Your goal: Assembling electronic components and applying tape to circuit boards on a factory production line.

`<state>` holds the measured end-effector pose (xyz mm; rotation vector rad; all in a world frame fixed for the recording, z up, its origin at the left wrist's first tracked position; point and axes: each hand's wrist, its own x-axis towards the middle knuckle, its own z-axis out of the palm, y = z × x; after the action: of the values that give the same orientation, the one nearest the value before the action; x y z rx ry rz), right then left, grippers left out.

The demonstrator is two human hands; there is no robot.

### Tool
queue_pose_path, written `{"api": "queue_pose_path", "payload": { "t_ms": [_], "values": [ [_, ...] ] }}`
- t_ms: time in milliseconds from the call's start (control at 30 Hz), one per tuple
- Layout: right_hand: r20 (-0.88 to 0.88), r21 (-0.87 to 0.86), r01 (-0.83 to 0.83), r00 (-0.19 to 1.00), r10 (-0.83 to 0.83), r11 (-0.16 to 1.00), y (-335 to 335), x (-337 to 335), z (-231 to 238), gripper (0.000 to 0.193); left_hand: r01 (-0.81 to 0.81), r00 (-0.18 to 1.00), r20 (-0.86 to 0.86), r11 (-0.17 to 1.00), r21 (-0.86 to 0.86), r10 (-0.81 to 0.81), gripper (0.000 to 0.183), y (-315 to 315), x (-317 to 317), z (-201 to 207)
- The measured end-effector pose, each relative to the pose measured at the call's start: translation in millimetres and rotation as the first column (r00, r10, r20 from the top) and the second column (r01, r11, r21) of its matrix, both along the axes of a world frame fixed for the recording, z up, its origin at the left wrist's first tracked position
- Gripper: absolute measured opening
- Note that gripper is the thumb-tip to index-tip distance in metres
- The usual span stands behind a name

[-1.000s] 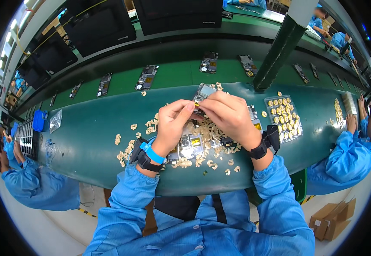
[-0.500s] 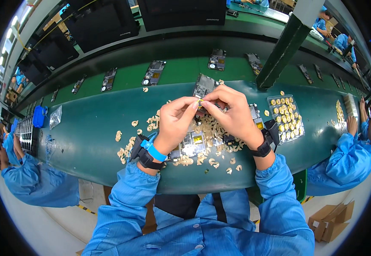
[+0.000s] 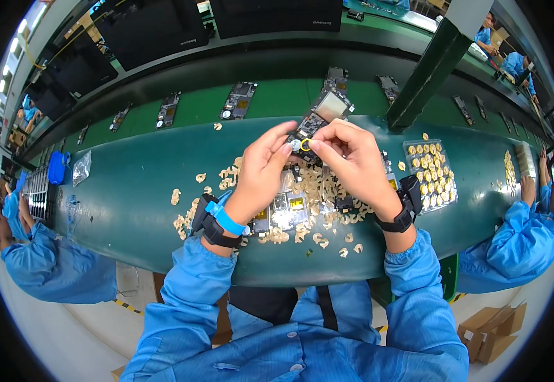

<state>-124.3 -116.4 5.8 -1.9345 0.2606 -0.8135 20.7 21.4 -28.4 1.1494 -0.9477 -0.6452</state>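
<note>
A dark circuit board (image 3: 329, 108) with a pale metal plate is tilted up between my hands. Near its lower end sits a silver disc (image 3: 295, 145). My left hand (image 3: 259, 175) has its thumb against the board's lower left edge by the disc; its index finger is stretched out and the other fingers are partly hidden. A small yellow ring (image 3: 306, 146), right beside the disc, is pinched by the thumb and forefinger of my right hand (image 3: 353, 167). Beneath my hands, pale C-shaped pieces (image 3: 318, 188) lie heaped over more circuit boards (image 3: 290, 210).
To the right stands a clear tray (image 3: 431, 175) of round gold pieces. Circuit boards (image 3: 239, 100) line the green strip beyond the table, near a green post (image 3: 430, 73). A blue item (image 3: 58, 169) and plastic bag (image 3: 82, 169) lie left. Co-workers sit on both sides.
My left thumb and forefinger have parted from the pinch at the yellow ring. The board has turned, its far end swinging right, so the silver disc now shows. My right hand keeps the ring.
</note>
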Motion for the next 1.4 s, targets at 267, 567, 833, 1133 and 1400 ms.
{"api": "queue_pose_path", "payload": {
  "t_ms": [267, 567, 833, 1133, 1400],
  "values": [
    [-0.052, -0.109, 0.101, 0.993, -0.108, 0.989, 7.3, 3.8, -0.2, 0.014, 0.155, 0.962, -0.233, 0.987, 0.027, -0.145, 0.037, -0.9, 1.9, 2.1],
    [-0.077, -0.165, 0.097, 0.991, -0.111, 0.981, 6.7, 5.5, -1.6, 0.014, 0.127, 0.978, -0.168, 0.991, 0.033, -0.120, 0.037, -0.1, 2.5, 1.2],
    [-0.079, -0.155, 0.102, 0.990, -0.115, 0.983, 7.0, 6.1, -3.1, 0.014, 0.108, 0.984, -0.150, 0.993, 0.042, -0.101, 0.037, -0.4, 0.9, 1.6],
    [-0.085, -0.137, 0.111, 0.989, -0.123, 0.984, 7.9, 6.9, -4.9, 0.013, 0.118, 0.983, -0.148, 0.992, 0.036, -0.111, 0.038, -0.9, 1.4, -1.3],
    [-0.057, -0.123, 0.125, 0.989, -0.133, 0.984, 8.9, 9.8, -10.9, 0.013, 0.117, 0.989, -0.099, 0.992, 0.048, -0.112, 0.038, -1.8, -2.2, 3.9]
  ]
}}
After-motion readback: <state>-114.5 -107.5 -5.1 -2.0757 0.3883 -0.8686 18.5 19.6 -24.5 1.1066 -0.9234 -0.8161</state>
